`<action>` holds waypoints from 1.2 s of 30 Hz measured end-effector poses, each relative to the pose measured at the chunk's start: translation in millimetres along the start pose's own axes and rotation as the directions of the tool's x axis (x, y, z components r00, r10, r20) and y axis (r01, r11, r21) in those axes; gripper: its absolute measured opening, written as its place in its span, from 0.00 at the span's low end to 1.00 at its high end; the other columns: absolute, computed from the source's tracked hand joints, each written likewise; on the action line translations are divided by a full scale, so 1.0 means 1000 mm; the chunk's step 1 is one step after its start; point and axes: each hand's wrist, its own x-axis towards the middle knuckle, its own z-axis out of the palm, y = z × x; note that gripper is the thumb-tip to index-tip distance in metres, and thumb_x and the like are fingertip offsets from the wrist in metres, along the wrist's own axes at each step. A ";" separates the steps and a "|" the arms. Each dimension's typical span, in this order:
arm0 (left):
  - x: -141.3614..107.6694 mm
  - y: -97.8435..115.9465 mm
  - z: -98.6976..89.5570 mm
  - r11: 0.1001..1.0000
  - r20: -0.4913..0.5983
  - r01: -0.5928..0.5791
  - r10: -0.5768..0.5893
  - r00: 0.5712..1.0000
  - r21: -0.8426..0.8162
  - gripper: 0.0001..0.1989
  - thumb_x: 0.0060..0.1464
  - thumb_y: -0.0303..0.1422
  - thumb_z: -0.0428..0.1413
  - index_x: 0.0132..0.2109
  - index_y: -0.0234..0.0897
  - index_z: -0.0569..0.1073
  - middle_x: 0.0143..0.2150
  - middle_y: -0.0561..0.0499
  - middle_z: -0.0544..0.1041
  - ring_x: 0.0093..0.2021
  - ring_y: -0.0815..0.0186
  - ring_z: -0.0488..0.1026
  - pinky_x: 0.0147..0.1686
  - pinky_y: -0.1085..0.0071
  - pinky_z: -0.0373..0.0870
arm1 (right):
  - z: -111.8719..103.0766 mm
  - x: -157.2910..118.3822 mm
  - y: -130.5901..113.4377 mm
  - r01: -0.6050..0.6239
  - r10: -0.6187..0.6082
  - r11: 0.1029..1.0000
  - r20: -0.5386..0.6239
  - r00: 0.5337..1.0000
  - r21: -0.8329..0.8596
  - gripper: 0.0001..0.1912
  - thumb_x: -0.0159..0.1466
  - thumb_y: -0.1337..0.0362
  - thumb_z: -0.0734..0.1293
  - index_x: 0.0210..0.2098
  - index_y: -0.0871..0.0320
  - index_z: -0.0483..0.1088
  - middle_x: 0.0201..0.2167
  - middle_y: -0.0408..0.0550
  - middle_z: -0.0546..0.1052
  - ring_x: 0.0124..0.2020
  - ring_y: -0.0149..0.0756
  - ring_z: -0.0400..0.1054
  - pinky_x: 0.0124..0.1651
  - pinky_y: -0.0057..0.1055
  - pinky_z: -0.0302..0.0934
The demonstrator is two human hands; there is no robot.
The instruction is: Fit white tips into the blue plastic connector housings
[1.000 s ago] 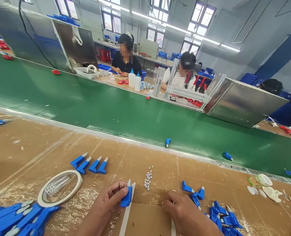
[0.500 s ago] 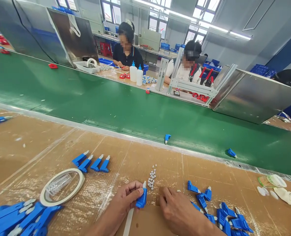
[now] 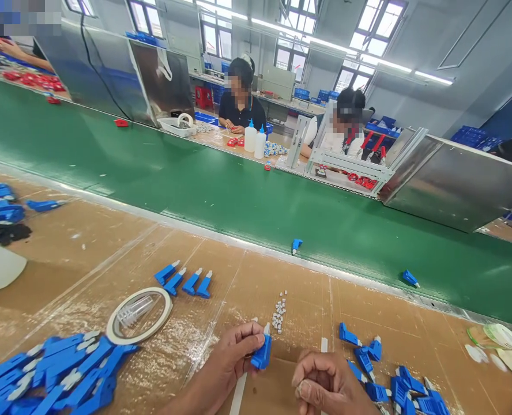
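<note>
My left hand (image 3: pixel 234 357) is closed around a blue plastic part (image 3: pixel 262 353), holding it tilted with its pale tip pointing up. Just beyond that tip lies a small heap of tiny whitish-grey pieces (image 3: pixel 278 317) on the brown work surface. To the right, my right hand (image 3: pixel 325 380) hovers with fingers curled and thumb and forefinger pinched together. Whatever sits in that pinch, if anything, is too small to make out. Several more blue parts (image 3: pixel 398 386) lie in a loose pile right of my right hand.
A roll of tape (image 3: pixel 167 305) lies at left with clear plastic pieces inside its ring. Blue parts (image 3: pixel 70 369) are piled nearby, and several stand apart in a row (image 3: pixel 191 281). Beyond the bench edge runs a green conveyor belt (image 3: pixel 221 202); co-workers sit across it.
My right hand has drawn back from beside the tiny pieces toward me, its fingers now pinched. The left hand keeps hold of the blue part. The whole view has swung left.
</note>
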 end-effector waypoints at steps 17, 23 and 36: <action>-0.015 -0.004 0.014 0.988 0.090 0.128 -0.120 0.989 -0.084 0.19 0.41 0.44 0.69 0.27 0.35 0.72 0.20 0.55 0.69 0.21 0.72 0.65 0.22 0.76 0.62 | 0.012 0.015 0.034 0.192 -0.148 0.947 -0.178 0.973 0.259 0.20 0.60 0.48 0.74 0.31 0.62 0.74 0.22 0.45 0.77 0.21 0.26 0.73 0.24 0.18 0.64; -0.012 -0.013 0.018 0.954 0.166 0.207 -0.172 0.971 -0.218 0.17 0.43 0.42 0.69 0.29 0.34 0.74 0.22 0.52 0.75 0.19 0.72 0.71 0.19 0.79 0.62 | 0.019 0.018 0.038 0.186 -0.147 0.962 -0.196 0.969 0.198 0.22 0.62 0.46 0.71 0.35 0.61 0.72 0.22 0.43 0.75 0.22 0.27 0.70 0.25 0.22 0.66; -0.022 -0.036 0.010 0.933 0.136 0.147 -0.108 0.985 -0.330 0.17 0.40 0.39 0.72 0.27 0.30 0.76 0.20 0.51 0.76 0.19 0.73 0.72 0.18 0.83 0.64 | 0.020 -0.001 0.036 0.398 -0.551 0.588 0.011 0.834 -0.704 0.07 0.65 0.71 0.65 0.33 0.57 0.75 0.27 0.45 0.78 0.25 0.31 0.73 0.28 0.22 0.65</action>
